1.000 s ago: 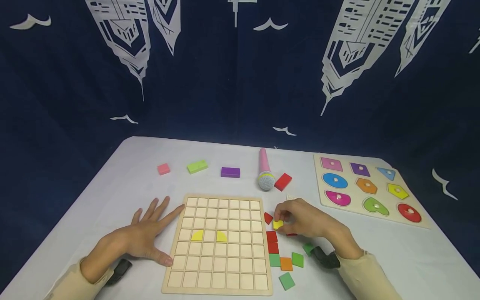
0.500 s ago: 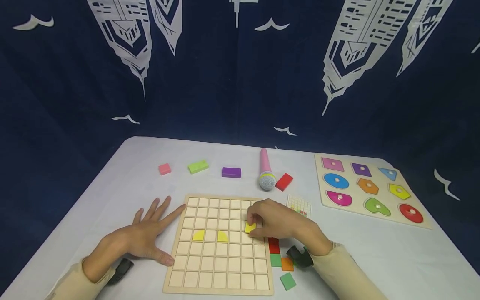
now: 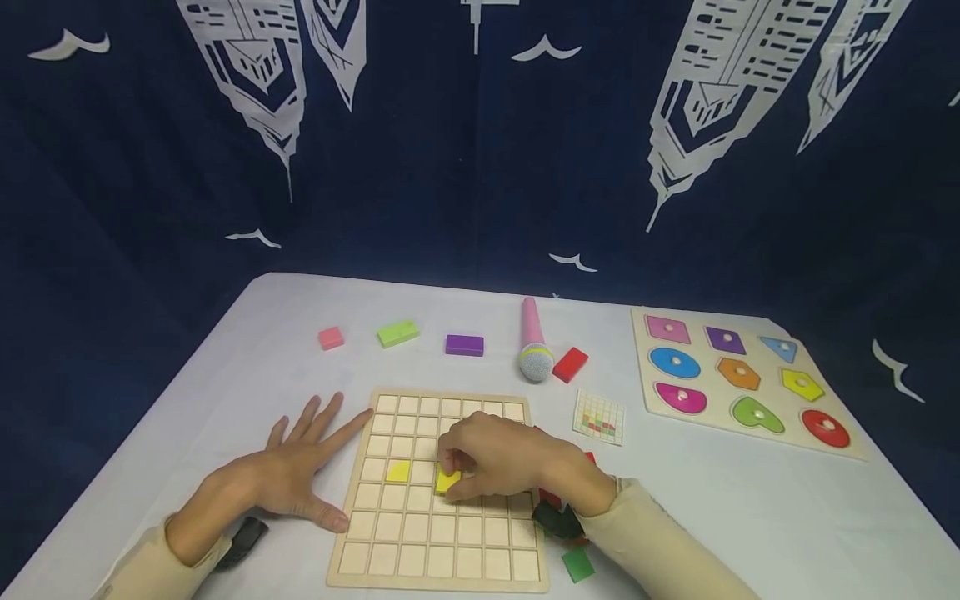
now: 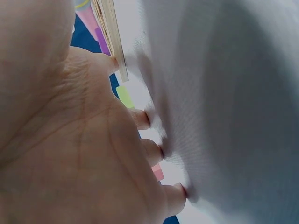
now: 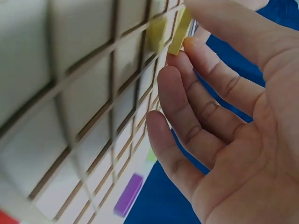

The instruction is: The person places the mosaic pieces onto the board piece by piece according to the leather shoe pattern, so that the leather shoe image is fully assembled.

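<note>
The yellow tile (image 3: 447, 481) sits pinched at the fingertips of the right hand (image 3: 498, 462), held tilted just over the middle cells of the wooden grid board (image 3: 420, 550), so that one edge can meet the cell first; the wrist view shows the same tile (image 5: 180, 30) edge-on against the grid, with the other fingers (image 5: 187, 116) loosely bent and clear of the board; a second yellow tile (image 3: 398, 472) already lies in a cell just to the left of those fingertips. The left hand (image 3: 288, 475) lies flat and spread on the surface (image 3: 750, 517), holding nothing, its forefinger touching the board's near-left edge, probably to steady it. Behind the right wrist a few red and green tiles (image 3: 577, 565) lie loose, partly hidden by the sleeve; a small pattern card (image 3: 598, 416) rests beyond that hand, likely as a guide. Farther off lie a toy microphone (image 3: 534, 342), coloured blocks (image 3: 397, 333) and a shape puzzle (image 3: 738, 379).
</note>
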Available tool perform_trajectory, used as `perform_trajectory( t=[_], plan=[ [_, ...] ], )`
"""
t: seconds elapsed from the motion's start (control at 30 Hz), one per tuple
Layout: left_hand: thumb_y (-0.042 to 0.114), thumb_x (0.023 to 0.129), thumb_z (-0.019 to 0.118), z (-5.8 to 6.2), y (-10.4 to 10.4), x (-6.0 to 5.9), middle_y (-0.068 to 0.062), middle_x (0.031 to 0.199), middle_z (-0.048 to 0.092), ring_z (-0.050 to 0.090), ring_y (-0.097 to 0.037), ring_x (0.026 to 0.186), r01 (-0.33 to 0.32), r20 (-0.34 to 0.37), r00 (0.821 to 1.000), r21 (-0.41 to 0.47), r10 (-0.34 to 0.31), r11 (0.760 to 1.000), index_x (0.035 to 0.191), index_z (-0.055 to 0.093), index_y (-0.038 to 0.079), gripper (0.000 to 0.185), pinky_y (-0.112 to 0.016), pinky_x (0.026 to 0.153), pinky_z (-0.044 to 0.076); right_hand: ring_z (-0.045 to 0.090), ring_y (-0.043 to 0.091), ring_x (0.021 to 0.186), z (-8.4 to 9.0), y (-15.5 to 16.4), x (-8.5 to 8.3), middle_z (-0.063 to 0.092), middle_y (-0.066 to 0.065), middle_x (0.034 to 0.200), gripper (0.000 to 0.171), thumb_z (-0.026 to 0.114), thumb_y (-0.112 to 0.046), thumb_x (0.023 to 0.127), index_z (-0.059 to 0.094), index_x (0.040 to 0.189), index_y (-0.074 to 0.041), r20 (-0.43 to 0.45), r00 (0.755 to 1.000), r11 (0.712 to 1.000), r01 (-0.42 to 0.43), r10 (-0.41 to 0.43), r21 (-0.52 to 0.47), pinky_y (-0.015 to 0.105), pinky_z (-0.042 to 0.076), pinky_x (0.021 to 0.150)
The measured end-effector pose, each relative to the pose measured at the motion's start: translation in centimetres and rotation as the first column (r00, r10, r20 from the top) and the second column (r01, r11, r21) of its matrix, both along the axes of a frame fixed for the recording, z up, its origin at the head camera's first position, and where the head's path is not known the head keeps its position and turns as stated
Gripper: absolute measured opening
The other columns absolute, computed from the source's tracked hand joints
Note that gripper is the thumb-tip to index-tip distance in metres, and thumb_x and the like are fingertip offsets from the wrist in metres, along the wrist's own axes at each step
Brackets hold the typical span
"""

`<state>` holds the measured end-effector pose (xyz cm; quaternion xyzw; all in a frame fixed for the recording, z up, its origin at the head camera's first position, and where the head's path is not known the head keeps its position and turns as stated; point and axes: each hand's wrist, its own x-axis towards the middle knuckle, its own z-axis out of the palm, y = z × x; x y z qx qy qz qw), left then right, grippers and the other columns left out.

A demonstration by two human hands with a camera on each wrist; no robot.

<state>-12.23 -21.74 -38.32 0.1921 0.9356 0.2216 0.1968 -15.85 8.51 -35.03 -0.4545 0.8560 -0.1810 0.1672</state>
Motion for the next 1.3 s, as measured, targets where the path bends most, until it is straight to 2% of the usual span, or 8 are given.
perform_trajectory(
  t=[0.2, 0.6, 0.77, 0.87, 1.0, 1.1, 1.17, 1.3],
  plan=[
    [0.066, 0.06, 0.085, 0.0, 0.0, 0.0, -0.026, 0.166, -0.012, -0.016, -0.052, 0.149, 0.007, 0.004, 1.0, 0.006, -0.007, 1.0, 0.162, 0.009, 0.026, 0.133, -0.078, 0.109, -0.007, 0.043, -0.002, 0.065, 0.0, -1.7, 0.5, 0.053, -0.008, 0.069, 0.023, 0.083, -0.024, 0.083, 0.061, 0.079, -0.016, -0.036, 0.997, 0.997, -0.071, 0.072, 0.02, 0.012, 0.038, 0.063],
    [0.067, 0.06, 0.084, -0.1, -0.1, 0.1, -0.026, 0.165, -0.012, -0.016, -0.053, 0.149, 0.015, -0.009, 1.0, 0.001, -0.015, 1.0, 0.162, 0.009, 0.026, 0.133, -0.079, 0.108, -0.006, 0.045, -0.002, 0.07, -0.5, -3.7, 1.0, 0.052, -0.013, 0.075, 0.026, 0.082, -0.026, 0.084, 0.059, 0.072, -0.022, -0.079, 0.995, 0.99, -0.045, 0.056, 0.132, 0.012, 0.04, 0.061],
    [0.067, 0.06, 0.084, -0.1, -0.1, 0.0, -0.026, 0.165, -0.011, -0.016, -0.053, 0.149, 0.016, -0.012, 1.0, 0.002, -0.016, 1.0, 0.162, 0.008, 0.026, 0.133, -0.079, 0.108, -0.006, 0.047, -0.001, 0.074, -0.6, -4.2, 1.7, 0.051, -0.015, 0.08, 0.033, 0.079, -0.033, 0.087, 0.056, 0.064, -0.024, -0.182, 0.98, 0.976, -0.034, 0.074, 0.213, 0.013, 0.041, 0.067],
    [0.066, 0.06, 0.084, -0.1, 0.0, 0.0, -0.027, 0.165, -0.011, -0.016, -0.054, 0.149, 0.013, -0.01, 1.0, 0.001, -0.013, 1.0, 0.162, 0.009, 0.026, 0.133, -0.079, 0.108, -0.006, 0.052, 0.003, 0.082, -0.5, -4.4, 3.0, 0.057, -0.013, 0.092, 0.025, 0.074, -0.041, 0.089, 0.066, 0.074, -0.024, -0.342, 0.932, 0.951, -0.009, 0.12, 0.31, 0.017, 0.045, 0.075],
    [0.066, 0.059, 0.084, -0.1, 0.0, 0.0, -0.027, 0.165, -0.01, -0.015, -0.054, 0.149, 0.01, -0.013, 1.0, -0.004, -0.01, 1.0, 0.162, 0.009, 0.026, 0.134, -0.08, 0.108, -0.006, 0.056, 0.007, 0.096, -0.6, -4.3, 5.7, 0.059, -0.012, 0.107, 0.028, 0.067, -0.05, 0.092, 0.072, 0.103, -0.024, -0.57, 0.797, 0.904, 0.075, 0.199, 0.42, 0.022, 0.046, 0.091],
    [0.066, 0.058, 0.085, -0.1, 0.0, -0.1, -0.027, 0.165, -0.01, -0.015, -0.053, 0.149, 0.006, -0.014, 1.0, -0.008, -0.006, 1.0, 0.162, 0.009, 0.026, 0.134, -0.079, 0.108, -0.005, 0.056, 0.007, 0.1, -0.7, -3.9, 7.4, 0.06, -0.013, 0.107, 0.03, 0.062, -0.049, 0.095, 0.067, 0.113, -0.026, -0.647, 0.729, 0.885, 0.128, 0.222, 0.448, 0.022, 0.044, 0.099],
    [0.066, 0.058, 0.085, -0.1, 0.0, -0.1, -0.026, 0.166, -0.01, -0.015, -0.053, 0.149, 0.002, -0.014, 1.0, -0.01, -0.003, 1.0, 0.162, 0.01, 0.026, 0.134, -0.079, 0.109, -0.005, 0.057, 0.006, 0.1, -0.7, -3.7, 8.2, 0.061, -0.014, 0.106, 0.025, 0.06, -0.045, 0.097, 0.063, 0.113, -0.027, -0.666, 0.71, 0.878, 0.145, 0.229, 0.457, 0.023, 0.043, 0.102],
    [0.066, 0.057, 0.085, -0.2, 0.1, -0.1, -0.026, 0.166, -0.009, -0.014, -0.053, 0.149, -0.005, -0.012, 1.0, -0.013, 0.004, 1.0, 0.162, 0.01, 0.027, 0.134, -0.079, 0.109, -0.005, 0.056, 0.009, 0.111, -0.8, -2.8, 8.8, 0.064, -0.013, 0.123, 0.022, 0.062, -0.032, 0.097, 0.058, 0.118, -0.025, -0.648, 0.736, 0.888, 0.15, 0.193, 0.435, 0.027, 0.039, 0.109]
  ],
)
